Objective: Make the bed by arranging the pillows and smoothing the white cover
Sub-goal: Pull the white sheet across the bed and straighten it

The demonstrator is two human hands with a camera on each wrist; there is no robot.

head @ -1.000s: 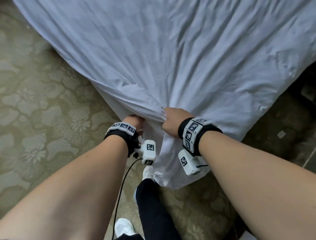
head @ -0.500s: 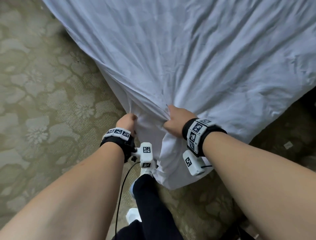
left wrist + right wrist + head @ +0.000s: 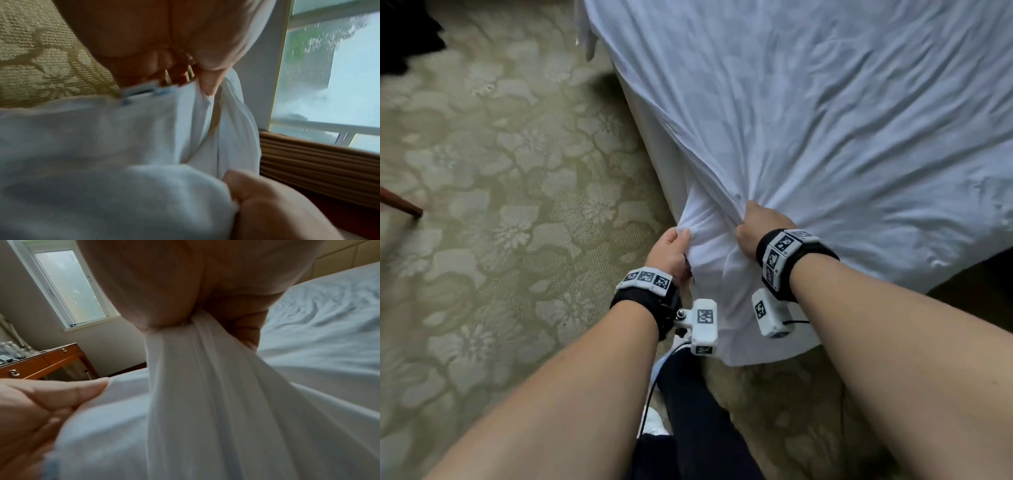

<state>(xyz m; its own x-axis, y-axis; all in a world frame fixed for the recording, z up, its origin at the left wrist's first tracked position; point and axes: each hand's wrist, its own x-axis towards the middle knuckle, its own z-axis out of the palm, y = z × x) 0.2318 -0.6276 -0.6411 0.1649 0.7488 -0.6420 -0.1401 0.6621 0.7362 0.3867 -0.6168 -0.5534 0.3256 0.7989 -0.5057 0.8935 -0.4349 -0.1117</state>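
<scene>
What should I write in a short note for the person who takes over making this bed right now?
Left hand: grips a bunch of the white cover at the bed corner, thumb on top of the fold.
Right hand: grips a gathered strip of the same cover, close beside the left hand.
Cover: spread over the bed, pulled tight toward the corner, with creases fanning out from the two grips; its end hangs below the hands toward the carpet.
Done: the cover lies over the bed.
Left: let the corner fall, smooth the creases, arrange the pillows. No pillow shows in any view.
</scene>
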